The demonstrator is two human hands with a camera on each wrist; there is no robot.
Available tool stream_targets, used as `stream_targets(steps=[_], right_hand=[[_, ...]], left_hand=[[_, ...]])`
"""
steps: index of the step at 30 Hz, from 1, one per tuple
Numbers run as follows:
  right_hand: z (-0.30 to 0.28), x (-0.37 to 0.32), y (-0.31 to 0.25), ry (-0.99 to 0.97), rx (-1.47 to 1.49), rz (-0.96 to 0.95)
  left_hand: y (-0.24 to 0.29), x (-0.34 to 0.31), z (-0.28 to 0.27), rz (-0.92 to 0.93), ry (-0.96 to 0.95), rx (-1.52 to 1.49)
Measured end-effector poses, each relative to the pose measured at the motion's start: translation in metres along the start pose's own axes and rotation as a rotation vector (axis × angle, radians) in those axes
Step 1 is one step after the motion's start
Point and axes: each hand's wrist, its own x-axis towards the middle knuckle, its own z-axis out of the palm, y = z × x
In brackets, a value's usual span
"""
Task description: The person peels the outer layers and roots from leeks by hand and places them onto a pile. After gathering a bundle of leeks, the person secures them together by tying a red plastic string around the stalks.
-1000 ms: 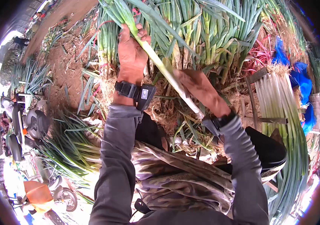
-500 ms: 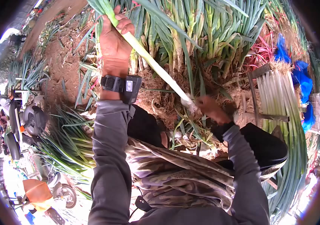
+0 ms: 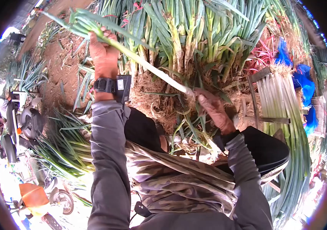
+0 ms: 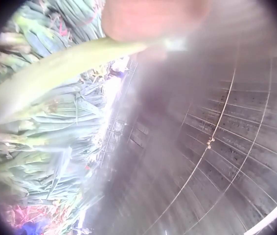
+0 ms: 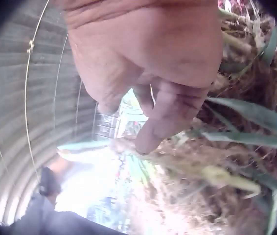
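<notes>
In the head view my left hand [image 3: 104,51] grips a long green onion [image 3: 148,69] just below its leaves, with the fingers and thumb wrapped round the stalk. The stalk slants down to the right, white toward its root end. My right hand [image 3: 214,109] is at that root end, fingertips right beside it. In the right wrist view the fingers [image 5: 168,115] are loosely bent, with a gap to the thumb, and the pale root end [image 5: 124,145] overlaps one fingertip. The left wrist view shows the stalk [image 4: 40,76] close up under a blurred finger [image 4: 148,17].
Bundles of green onions [image 3: 194,34] with rooty bases stand ahead. Cleaned stalks [image 3: 276,94] lie in a wooden rack [image 3: 256,99] at right, near blue plastic [image 3: 303,82] and red ties [image 3: 265,57]. Loose green onions [image 3: 65,142] lie at left, beyond them parked motorbikes [image 3: 31,122].
My left hand has moved left with the green onion, showing more of its leaves. My right hand slid down the stalk to the root end, pulling at it, and stays beside it.
</notes>
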Motion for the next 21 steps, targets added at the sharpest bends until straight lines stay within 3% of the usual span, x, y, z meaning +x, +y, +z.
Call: stream_targets(steps=[3,5,8,9,11,14,15,16,18,21], right_hand=[[0.017,0.01,0.027,0.032,-0.054,0.066],[0.026,0.012,0.033,0.075,0.067,0.054],[0.045,0.012,0.006,0.038,0.195,0.063],[0.046,0.013,0.002,-0.004,0.261,0.083],[0.059,0.016,-0.019,-0.023,0.334,0.084],[0.066,0.013,-0.025,-0.145,0.157,0.047],[0.057,0.004,-0.038,-0.253,-0.114,0.141],[0.053,-0.001,-0.032,-0.251,-0.165,0.102],[0.047,-0.015,-0.018,-0.249,-0.268,0.019],[0.038,-0.034,-0.004,-0.243,0.25,-0.039]], left_hand=[[0.004,0.003,-0.013,-0.025,0.045,-0.04],[0.006,0.004,-0.016,-0.063,0.087,-0.096],[-0.006,-0.012,0.022,0.07,0.263,-0.281],[-0.006,-0.005,0.007,0.007,0.082,-0.274],[-0.015,0.001,0.003,-0.099,0.109,-0.262],[-0.024,0.003,-0.015,-0.123,0.067,-0.145],[-0.023,0.008,-0.026,-0.126,0.052,-0.14],[-0.021,0.013,-0.037,-0.128,0.036,-0.137],[-0.02,0.014,-0.044,-0.13,0.148,-0.043],[-0.03,0.018,-0.052,-0.121,0.3,0.066]])
